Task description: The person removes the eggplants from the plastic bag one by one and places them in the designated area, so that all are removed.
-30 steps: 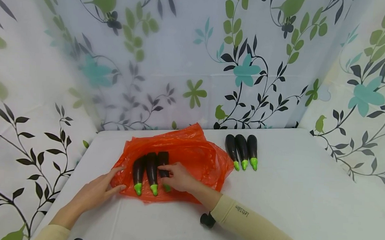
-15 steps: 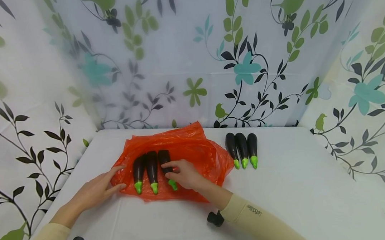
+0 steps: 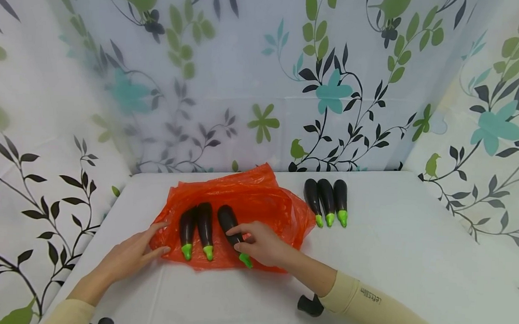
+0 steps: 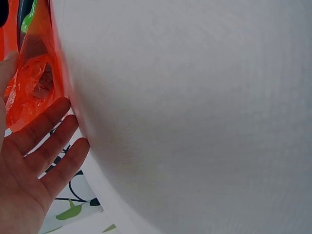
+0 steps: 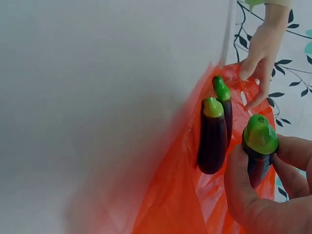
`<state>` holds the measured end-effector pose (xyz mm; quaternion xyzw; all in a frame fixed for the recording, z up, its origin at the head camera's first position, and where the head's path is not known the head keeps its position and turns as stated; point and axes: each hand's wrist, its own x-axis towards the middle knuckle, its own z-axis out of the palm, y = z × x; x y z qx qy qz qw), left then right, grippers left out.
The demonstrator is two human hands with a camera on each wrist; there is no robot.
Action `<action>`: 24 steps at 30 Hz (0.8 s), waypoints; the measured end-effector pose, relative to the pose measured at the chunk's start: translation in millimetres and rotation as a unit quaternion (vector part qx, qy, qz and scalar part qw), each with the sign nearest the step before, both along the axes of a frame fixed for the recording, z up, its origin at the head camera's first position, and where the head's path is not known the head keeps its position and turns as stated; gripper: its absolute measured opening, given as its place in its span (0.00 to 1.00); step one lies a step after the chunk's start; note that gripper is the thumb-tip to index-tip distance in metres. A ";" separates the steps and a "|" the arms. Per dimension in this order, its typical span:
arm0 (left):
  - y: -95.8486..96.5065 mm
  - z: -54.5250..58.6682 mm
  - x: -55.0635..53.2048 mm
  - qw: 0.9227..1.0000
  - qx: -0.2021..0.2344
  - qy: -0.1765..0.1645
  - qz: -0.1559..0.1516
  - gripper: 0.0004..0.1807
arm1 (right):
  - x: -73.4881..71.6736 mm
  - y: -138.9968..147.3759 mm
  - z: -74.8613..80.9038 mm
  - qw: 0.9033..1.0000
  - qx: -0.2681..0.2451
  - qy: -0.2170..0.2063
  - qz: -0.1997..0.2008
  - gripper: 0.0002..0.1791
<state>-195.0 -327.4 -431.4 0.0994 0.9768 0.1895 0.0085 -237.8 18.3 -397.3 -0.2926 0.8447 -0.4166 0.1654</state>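
A red plastic bag [image 3: 279, 201] lies spread on the white table, its mouth facing the person. Two dark eggplants with green stem ends, one an eggplant [image 3: 187, 229] and beside it another eggplant [image 3: 205, 227], lie on the bag's left part. My right hand [image 3: 260, 242] pinches a third eggplant [image 3: 227, 218] between thumb and fingers; it slants with its green end toward the lower right. In the right wrist view that held eggplant [image 5: 260, 141] shows its green cap toward the camera. My left hand [image 3: 127, 257] rests at the bag's left edge, fingers extended, as the left wrist view also shows.
Three more eggplants [image 3: 325, 198] lie side by side on the table, right of the bag. A patterned curtain with leaves [image 3: 261, 123] stands behind the table and along both sides. Black wrist-worn pieces [image 3: 310, 305] show at the forearms.
My right hand has moved right with the third eggplant, away from the other two, and the eggplant has turned from upright in view to slanted. The left hand stays in place.
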 end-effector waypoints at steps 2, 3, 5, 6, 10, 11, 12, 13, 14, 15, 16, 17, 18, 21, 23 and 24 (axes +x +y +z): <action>0.0 0.1 0.0 1.000 0.000 0.003 -0.002 0.41 | 2.9 4.7 1.2 1.000 -0.001 -0.001 0.001 0.18; 0.0 0.3 0.1 1.000 0.000 0.004 -0.002 0.41 | 4.3 7.0 2.1 1.000 -0.003 -0.002 0.002 0.18; 0.5 1.0 0.6 1.000 0.000 0.006 -0.002 0.41 | 7.2 11.5 4.9 1.000 -0.003 -0.002 0.002 0.18; 0.7 1.4 0.8 1.000 -0.001 0.007 -0.003 0.41 | 8.6 14.0 6.7 1.000 -0.004 -0.003 0.002 0.18; 2.4 2.7 2.0 1.000 0.001 0.002 -0.004 0.41 | 13.4 25.0 16.9 1.000 -0.010 0.004 0.003 0.18; 2.8 3.0 2.1 1.000 0.001 0.000 -0.005 0.41 | 14.6 28.4 20.0 1.000 -0.013 0.006 0.002 0.18; 3.1 3.1 2.1 1.000 0.001 0.000 -0.006 0.41 | 15.9 31.9 23.3 1.000 -0.017 0.008 -0.001 0.18; 3.5 3.4 2.1 1.000 0.001 -0.001 -0.005 0.41 | 16.8 35.4 26.7 1.000 -0.023 0.012 -0.003 0.18; 3.7 3.7 2.0 1.000 0.001 -0.001 -0.004 0.41 | 17.6 39.0 30.1 0.999 -0.030 0.016 -0.005 0.19; 3.8 3.7 1.8 1.000 0.000 0.000 -0.004 0.41 | 18.2 42.9 33.6 0.999 -0.036 0.018 -0.008 0.19; 3.8 3.9 1.6 1.000 -0.001 0.000 -0.004 0.41 | 18.6 46.8 36.7 0.999 -0.042 0.020 -0.012 0.19; 3.9 4.2 1.2 1.000 -0.002 0.001 -0.003 0.40 | 18.7 50.8 39.4 0.999 -0.046 0.024 -0.017 0.20; 4.1 4.5 1.1 1.000 -0.002 0.001 -0.002 0.41 | 18.4 54.7 41.9 0.998 -0.052 0.025 -0.019 0.20; 4.1 4.7 0.5 1.000 -0.003 0.001 -0.004 0.41 | 15.9 66.2 45.4 0.997 -0.065 0.030 -0.025 0.21; 3.9 4.4 0.6 1.000 -0.003 0.001 -0.004 0.41 | 14.0 72.7 46.1 0.997 -0.072 0.025 -0.029 0.21; 3.7 4.0 0.8 1.000 -0.003 0.002 -0.004 0.40 | 12.7 75.6 46.1 0.996 -0.075 0.022 -0.033 0.21</action>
